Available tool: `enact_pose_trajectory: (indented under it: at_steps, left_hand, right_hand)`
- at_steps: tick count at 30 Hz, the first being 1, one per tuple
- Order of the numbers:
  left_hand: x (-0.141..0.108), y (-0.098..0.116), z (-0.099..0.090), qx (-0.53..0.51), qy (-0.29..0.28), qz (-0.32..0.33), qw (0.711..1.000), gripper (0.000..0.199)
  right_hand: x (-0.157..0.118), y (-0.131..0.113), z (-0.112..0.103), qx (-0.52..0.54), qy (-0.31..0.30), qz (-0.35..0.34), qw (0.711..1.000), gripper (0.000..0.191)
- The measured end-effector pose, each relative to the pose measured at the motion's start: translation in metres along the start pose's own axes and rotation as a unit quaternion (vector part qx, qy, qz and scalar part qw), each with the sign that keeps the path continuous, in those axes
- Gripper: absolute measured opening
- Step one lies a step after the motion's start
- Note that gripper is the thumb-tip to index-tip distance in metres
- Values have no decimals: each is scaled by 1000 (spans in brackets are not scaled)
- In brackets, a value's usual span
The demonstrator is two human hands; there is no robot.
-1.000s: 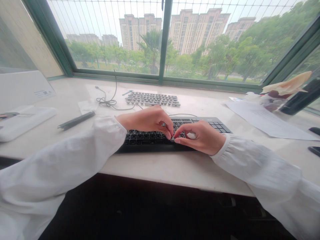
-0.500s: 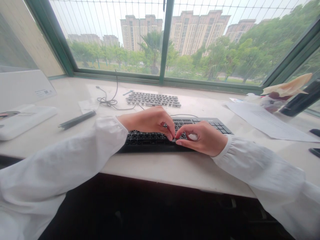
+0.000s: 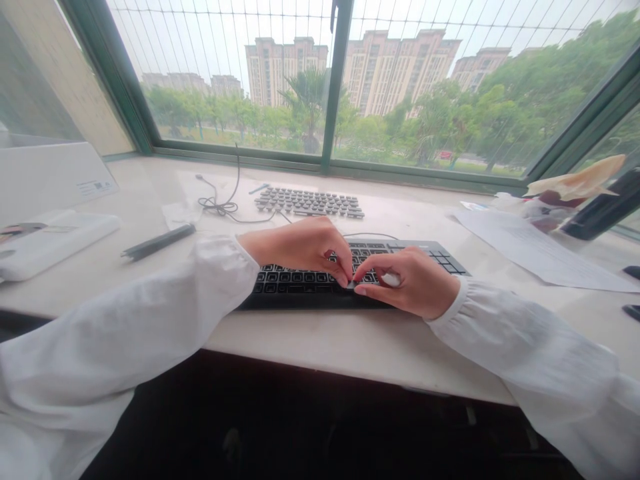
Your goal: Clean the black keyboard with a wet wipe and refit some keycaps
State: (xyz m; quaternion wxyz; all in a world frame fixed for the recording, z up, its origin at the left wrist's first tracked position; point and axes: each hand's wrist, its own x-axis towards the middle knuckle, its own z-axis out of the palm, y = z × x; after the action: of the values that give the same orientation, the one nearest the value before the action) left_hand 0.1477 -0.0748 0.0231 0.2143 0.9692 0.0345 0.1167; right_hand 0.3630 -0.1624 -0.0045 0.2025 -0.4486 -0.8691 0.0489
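A black keyboard [image 3: 305,300] lies near the front of the desk, its main key area showing bare square sockets. Over its lower middle, my left hand [image 3: 313,247] is closed, thumb and fingers pinched on a small dark keycap [image 3: 351,285]. My right hand [image 3: 413,280] meets it from the other side, with thumb and forefinger closed on the same keycap. The fingertips cover most of it, and whether it touches the keyboard I cannot tell. Loose keycaps [image 3: 310,201] stand in rows behind the keyboard.
A coiled cable [image 3: 219,205] and a dark pen-like stick [image 3: 159,243] lie to the left, beyond them a white box [image 3: 55,177]. On the right are a paper sheet [image 3: 545,250] and a dark upright object [image 3: 603,207]. A window frame [image 3: 327,127] edges the desk's back.
The whole view has shifted slightly, with everything a little lower and to the right. Both hands keep nearly the same pinch at the same spot on the keyboard.
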Motion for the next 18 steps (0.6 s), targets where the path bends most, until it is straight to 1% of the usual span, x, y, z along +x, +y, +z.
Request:
enact_pose_trajectory:
  at_steps: [9,18]
  left_hand:
    - [-1,3,-1,13,3,-1,1000,11]
    - [-2,3,-1,8,6,2,1000,12]
  right_hand:
    - [0,4,1,5,7,-12,1000,29]
    - [1,3,2,22,1,1,1000,30]
